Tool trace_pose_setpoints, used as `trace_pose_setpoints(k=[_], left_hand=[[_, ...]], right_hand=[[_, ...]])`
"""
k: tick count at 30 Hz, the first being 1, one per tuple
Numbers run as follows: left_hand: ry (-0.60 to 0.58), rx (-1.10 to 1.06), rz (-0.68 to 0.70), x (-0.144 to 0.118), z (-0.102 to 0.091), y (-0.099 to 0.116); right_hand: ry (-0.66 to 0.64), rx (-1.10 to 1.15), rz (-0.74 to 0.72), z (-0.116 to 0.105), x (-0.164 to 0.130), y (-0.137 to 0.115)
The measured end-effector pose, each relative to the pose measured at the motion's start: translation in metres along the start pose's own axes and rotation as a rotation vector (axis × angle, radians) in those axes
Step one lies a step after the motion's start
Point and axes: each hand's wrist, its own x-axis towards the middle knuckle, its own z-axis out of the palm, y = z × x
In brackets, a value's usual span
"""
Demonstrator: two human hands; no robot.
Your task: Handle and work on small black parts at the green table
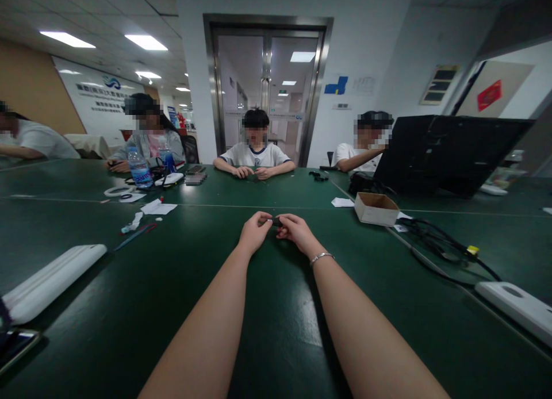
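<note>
Both my arms reach forward over the dark green table (276, 307). My left hand (256, 232) is closed, its thumb and fingertips pinched at the left end of a small dark object (276, 221). From the other side, my right hand (296, 231) grips the same object between thumb and fingers, the remaining fingers curled. It is held just above the tabletop. Too small and partly covered by my fingers, its kind cannot be made out. A silver bracelet (321, 257) circles my right wrist.
Right: an open cardboard box (376, 216), black cables (444, 244), a white power strip (517, 307) and a black monitor (448, 154). Left: a long white case (56, 281), a phone (17, 347), paper scraps (159, 208) and a water bottle (139, 170). Several people sit around the table.
</note>
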Motion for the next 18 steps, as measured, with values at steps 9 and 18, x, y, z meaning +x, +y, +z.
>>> trace_pose_setpoints(k=[9, 18], left_hand=[[-0.029, -0.133, -0.104, 0.001, 0.001, 0.004], [-0.068, -0.156, -0.103, -0.001, 0.001, 0.009]], right_hand=[[-0.106, 0.009, -0.037, -0.002, -0.005, -0.003], [-0.099, 0.009, -0.032, -0.002, -0.005, -0.004]])
